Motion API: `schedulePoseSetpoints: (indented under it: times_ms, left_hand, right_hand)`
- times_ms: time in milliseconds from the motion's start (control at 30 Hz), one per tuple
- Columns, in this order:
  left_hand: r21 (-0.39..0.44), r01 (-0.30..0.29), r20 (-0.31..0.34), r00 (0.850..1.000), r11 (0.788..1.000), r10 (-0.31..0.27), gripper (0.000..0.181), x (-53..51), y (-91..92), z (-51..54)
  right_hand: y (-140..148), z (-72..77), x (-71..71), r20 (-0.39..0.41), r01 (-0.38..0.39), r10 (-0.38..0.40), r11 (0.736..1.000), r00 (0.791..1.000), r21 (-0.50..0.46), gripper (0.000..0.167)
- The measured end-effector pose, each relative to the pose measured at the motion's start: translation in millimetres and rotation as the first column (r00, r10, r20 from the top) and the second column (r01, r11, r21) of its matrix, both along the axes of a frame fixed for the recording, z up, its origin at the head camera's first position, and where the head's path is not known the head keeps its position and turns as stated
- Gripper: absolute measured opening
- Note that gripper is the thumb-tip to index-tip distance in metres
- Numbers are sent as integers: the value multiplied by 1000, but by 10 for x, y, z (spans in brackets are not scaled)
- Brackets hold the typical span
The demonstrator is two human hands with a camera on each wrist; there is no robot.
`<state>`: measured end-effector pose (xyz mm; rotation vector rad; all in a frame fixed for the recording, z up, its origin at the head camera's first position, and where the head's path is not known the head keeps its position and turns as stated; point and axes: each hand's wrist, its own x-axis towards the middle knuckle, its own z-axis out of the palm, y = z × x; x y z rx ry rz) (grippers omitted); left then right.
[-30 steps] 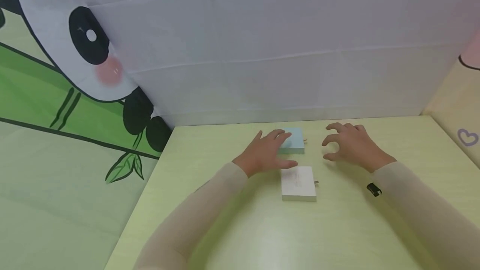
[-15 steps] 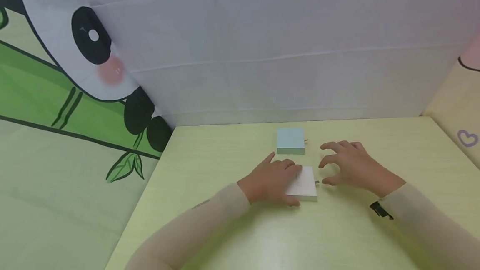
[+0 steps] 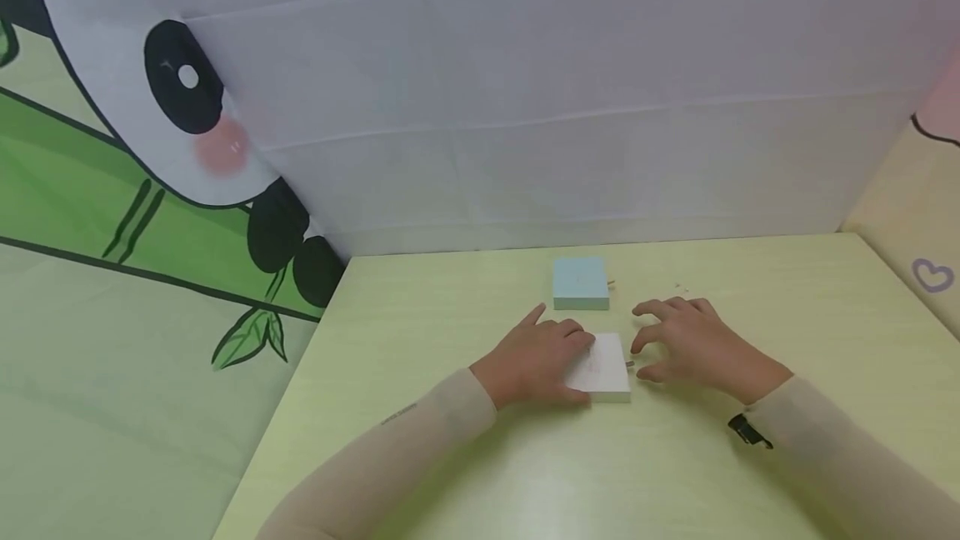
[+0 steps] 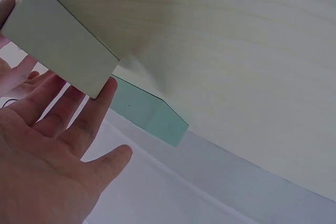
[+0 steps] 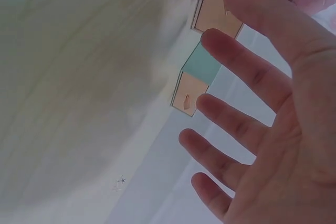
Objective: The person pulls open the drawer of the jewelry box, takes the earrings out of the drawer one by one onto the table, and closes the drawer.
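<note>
OK, left hand grips the left end of the white box on the desk, lower frame, right of centre. Right hand just beside the box's tab, fingers parted and loosely bent, holding nothing. Blue box sits apart, higher in the frame.

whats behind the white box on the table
Behind the white box there's a strip of bare table, then the light blue box, set apart. The left hand covers the white box's back left corner, so the spot directly beneath the hand can't be seen.
</note>
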<state>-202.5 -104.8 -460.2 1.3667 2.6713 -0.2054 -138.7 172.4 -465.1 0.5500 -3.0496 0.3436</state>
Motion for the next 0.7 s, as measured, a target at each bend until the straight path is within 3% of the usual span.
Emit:
schedulePoseSetpoints:
  times_ms: [400,700]
  left_hand:
    - [-4,27,-11,1000,1000,-27,86,-17,6,-11]
    - [-8,31,-5,1000,999,-31,87,-27,0,-8]
  right_hand:
    - [-75,-64,-1,-54,-23,23,1000,998,-4,12]
    - [-120,-72,0,-74,-34,31,999,997,-35,19]
